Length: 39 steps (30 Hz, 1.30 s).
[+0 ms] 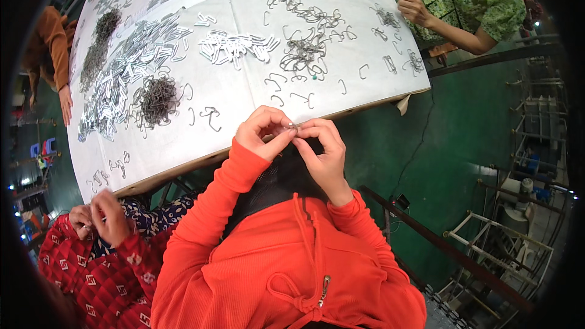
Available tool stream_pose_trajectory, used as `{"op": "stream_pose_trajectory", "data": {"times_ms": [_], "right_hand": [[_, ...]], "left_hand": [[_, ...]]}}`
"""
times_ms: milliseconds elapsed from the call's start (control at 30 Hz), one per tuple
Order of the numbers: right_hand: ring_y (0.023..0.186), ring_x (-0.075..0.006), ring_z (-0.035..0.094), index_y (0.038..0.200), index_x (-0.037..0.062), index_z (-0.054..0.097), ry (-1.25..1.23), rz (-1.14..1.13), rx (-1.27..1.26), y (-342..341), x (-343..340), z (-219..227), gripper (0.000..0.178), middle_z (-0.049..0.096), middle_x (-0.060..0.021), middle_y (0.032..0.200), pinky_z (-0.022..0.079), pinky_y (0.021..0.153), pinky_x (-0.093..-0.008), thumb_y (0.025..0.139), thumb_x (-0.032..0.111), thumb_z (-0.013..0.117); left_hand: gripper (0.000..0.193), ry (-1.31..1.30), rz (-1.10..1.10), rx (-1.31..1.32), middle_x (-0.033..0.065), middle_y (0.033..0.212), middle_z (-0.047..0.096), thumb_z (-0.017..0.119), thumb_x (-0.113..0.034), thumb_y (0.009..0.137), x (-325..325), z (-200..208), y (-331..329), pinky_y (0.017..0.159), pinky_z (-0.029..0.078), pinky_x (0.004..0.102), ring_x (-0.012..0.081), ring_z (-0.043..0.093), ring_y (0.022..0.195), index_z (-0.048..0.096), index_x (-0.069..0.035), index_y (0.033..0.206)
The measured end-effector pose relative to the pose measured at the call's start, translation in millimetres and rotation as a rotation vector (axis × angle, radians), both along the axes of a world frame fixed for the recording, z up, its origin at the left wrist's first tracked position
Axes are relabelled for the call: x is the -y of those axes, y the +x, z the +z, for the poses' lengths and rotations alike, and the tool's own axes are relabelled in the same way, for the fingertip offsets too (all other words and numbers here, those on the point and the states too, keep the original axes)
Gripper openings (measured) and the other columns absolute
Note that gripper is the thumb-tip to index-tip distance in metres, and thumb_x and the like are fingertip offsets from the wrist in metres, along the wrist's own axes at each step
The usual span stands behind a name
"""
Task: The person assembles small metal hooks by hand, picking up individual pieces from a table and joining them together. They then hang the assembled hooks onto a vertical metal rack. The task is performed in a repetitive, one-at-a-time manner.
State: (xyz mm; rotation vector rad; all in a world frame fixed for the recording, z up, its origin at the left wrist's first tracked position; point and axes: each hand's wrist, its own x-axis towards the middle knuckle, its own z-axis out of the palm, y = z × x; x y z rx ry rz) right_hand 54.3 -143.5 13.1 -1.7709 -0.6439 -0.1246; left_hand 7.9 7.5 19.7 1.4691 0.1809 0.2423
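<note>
At the table's near edge, my left hand and my right hand meet with thumbs and forefingers pinched together. Between the fingertips is a tiny greyish piece, mostly covered, so its kind cannot be made out. Just beyond my hands, loose bent wire hooks lie on the white-topped table. A tangled mound of dark wire hooks sits to the left, beside many shiny narrow metal strips. More bright strips are heaped mid-table, left of a spread of wire hooks.
Close on my left, a co-worker in red patterned sleeves works with both hands. Another in orange is at the left edge, and one in green sits far right. Metal frames stand on the green floor.
</note>
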Motion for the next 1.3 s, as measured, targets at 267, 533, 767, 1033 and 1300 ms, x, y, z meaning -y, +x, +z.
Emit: {"op": "stream_pose_trajectory", "data": {"times_ms": [267, 533, 767, 1033, 1300], "right_hand": [[0.075, -0.0261, 0.057, 0.088, 0.004, 0.062, -0.318, -0.235, -0.014, 95.2, -3.3, -29.2, 0.009, 0.057, -0.0104, 0.082, 0.045, 0.064, -0.0352, 0.08, 0.006, 0.063], [0.081, -0.0324, 0.06, 0.084, 0.0054, 0.061, -0.808, -0.248, -0.168, 144.5, -24.8, -30.2, 0.013, 0.06, -0.0134, 0.089, 0.049, 0.071, -0.0442, 0.08, 0.018, 0.063], [0.07, -0.0222, 0.058, 0.086, 0.0017, 0.06, -0.52, -0.188, -0.139, 137.4, -11.8, -34.6, 0.012, 0.059, -0.0102, 0.079, 0.047, 0.066, -0.0345, 0.082, 0.013, 0.062], [0.07, -0.0063, 0.053, 0.096, -0.0022, 0.061, 0.281, 0.16, -0.875, 62.2, 14.6, 15.4, 0.012, 0.059, -0.0013, 0.081, 0.043, 0.063, -0.0216, 0.086, 0.003, 0.06], [0.062, -0.0156, 0.059, 0.097, -0.0001, 0.063, -0.373, -0.314, -0.244, 107.6, 44.4, -16.7, 0.02, 0.063, -0.0086, 0.07, 0.048, 0.061, -0.0288, 0.079, 0.007, 0.063]], "left_hand": [[0.006, 0.233, -0.043, -0.042, 0.0055, 0.085, 0.06, 0.066, 0.0, 0.076, 5.2, -5.4, -5.8, 0.062, 0.049, 0.0217, 0.0115, 0.06, 0.067, 0.064, -0.001, 0.081], [0.008, 0.233, -0.093, -0.063, 0.0057, 0.088, 0.059, 0.064, 0.003, 0.076, 3.7, -3.7, -7.1, 0.065, 0.05, 0.0227, 0.0125, 0.06, 0.075, 0.063, -0.001, 0.082], [0.007, 0.237, -0.102, -0.057, 0.0055, 0.086, 0.059, 0.064, 0.002, 0.076, 5.2, -1.8, -5.3, 0.064, 0.049, 0.0231, 0.012, 0.06, 0.074, 0.063, -0.001, 0.082], [0.007, 0.262, -0.082, -0.078, 0.0054, 0.086, 0.06, 0.064, 0.001, 0.077, 7.0, 1.8, -4.6, 0.065, 0.049, 0.0229, 0.0121, 0.06, 0.073, 0.063, -0.001, 0.083], [0.007, 0.245, -0.092, -0.043, 0.0056, 0.086, 0.06, 0.064, 0.002, 0.076, 8.3, -0.9, -6.3, 0.066, 0.049, 0.0228, 0.0121, 0.06, 0.074, 0.063, -0.001, 0.082]]}}
